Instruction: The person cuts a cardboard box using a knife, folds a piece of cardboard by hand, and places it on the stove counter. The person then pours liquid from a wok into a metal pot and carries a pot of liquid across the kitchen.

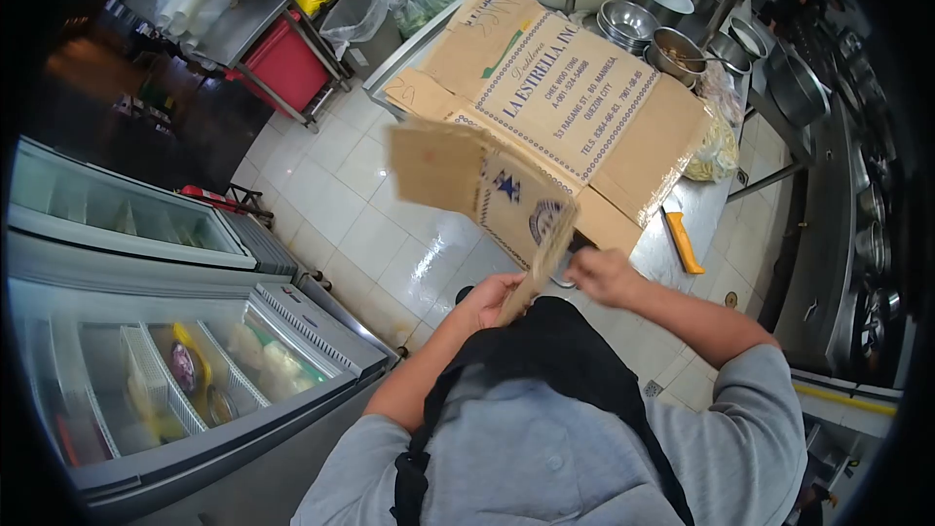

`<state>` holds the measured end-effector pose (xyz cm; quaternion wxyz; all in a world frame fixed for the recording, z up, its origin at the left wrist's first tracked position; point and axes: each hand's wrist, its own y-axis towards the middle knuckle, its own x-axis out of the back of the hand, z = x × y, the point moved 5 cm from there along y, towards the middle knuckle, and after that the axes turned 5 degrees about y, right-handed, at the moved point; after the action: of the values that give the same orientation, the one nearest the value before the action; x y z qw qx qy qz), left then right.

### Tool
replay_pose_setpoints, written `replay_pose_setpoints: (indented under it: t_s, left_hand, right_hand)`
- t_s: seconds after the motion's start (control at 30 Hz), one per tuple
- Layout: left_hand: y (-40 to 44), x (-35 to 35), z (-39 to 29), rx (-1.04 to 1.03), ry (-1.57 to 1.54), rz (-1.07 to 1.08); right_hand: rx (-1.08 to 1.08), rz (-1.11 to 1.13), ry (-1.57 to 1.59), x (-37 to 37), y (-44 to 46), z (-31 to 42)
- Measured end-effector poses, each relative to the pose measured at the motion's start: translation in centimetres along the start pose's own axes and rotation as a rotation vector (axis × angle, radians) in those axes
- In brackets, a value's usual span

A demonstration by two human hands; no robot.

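Cardboard (575, 88) on table (654, 258), bowls (628, 21) beyond it, freezer (326, 326) to the left

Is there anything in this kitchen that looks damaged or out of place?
Yes. A large opened-out cardboard box covers much of the steel table, which looks odd beside bowls. An orange-handled knife lies loose near it; its blade is hard to see. I notice no clear spill.

Flattened carton (560, 97), reaching the near edge of the surface (651, 253): printed "LA ESTRELLA, INC", "CHEE WOO TONG", "MANRESA", "QUEZON CITY"; phone digits indistinct. Raised cardboard panel (518, 209): star emblem, lettering illegible.
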<state>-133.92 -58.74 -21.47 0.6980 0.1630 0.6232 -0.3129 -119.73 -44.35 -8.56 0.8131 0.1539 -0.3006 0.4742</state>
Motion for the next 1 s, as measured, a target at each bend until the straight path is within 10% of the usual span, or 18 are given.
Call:
replay_pose_setpoints:
  t_s: [0.07,0.13,0.37,0.43,0.57,0.7,0.77,1.0]
  left_hand:
    - [-0.4,-2.0,-0.4,-0.039,0.069,0.092]
    - [-3.3,-5.0,-1.8,-0.268,0.729,-0.891]
    - [-5.9,-7.2,-3.8,-0.691,0.815,-0.913]
    - [-4.8,-7.8,-4.1,-0.865,0.859,-0.932]
    - [-3.7,-10.0,-5.5,-1.119,0.804,-0.795]
    - [-4.8,-13.5,-8.1,-0.816,0.404,-0.353]
    - [-5.2,-9.3,-11.3,-0.880,0.610,-0.759]
    - [-3.3,-6.2,-10.9,-0.847,0.656,-0.721]
  right_hand:
    - [0.477,0.081,-0.103,-2.4,-0.3,6.1]
    - [0.518,0.040,-0.002,-1.8,0.0,8.5]
    - [0.116,-0.144,0.181,8.2,1.0,8.3]
    - [-0.496,-0.234,0.908,7.7,2.4,3.0]
    - [-0.294,-0.054,0.043,7.9,5.1,4.9]
    - [-0.259,-0.056,0.594,6.7,5.7,2.6]
    - [-0.165,-0.082,0.624,5.7,5.0,1.9]
    - [-0.094,0.034,0.279,5.5,0.4,7.3]
